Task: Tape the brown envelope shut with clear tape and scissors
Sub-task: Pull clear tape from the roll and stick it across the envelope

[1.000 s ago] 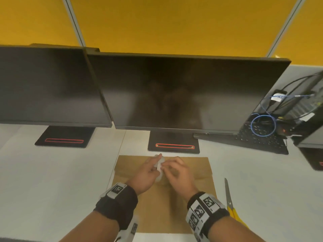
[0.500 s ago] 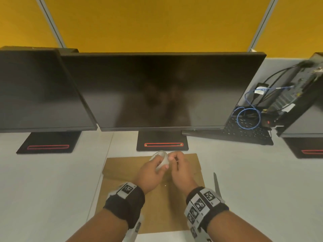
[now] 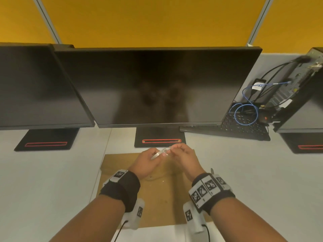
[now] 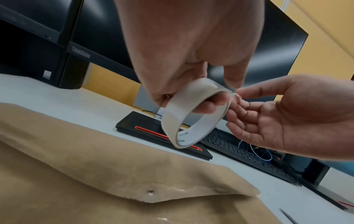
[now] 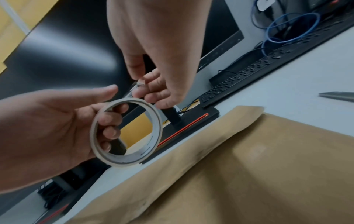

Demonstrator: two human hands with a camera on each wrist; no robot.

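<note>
In the head view the two wrists cover the middle of the brown envelope [image 3: 157, 194], and the scissors [image 3: 211, 170] show only as a tip beside the right wristband. The right wrist view cuts the scissors off at its edge. The pulled tape end between the right hand's fingers [image 5: 153, 89] is blurred.

Both forearms reach forward from the near edge, wrists close together and raised off the surface. Left hand [image 3: 148, 160]: fingers curled through the ring of the tape roll [image 4: 193, 115], thumb on its outer face, holding it on edge. Right hand [image 3: 183, 158]: just right of the left, palm turned inward; thumb and forefinger pinch the loose tape end [image 5: 137, 87] at the roll's far rim, other fingers loosely curled. Each wrist wears a black band.
</note>
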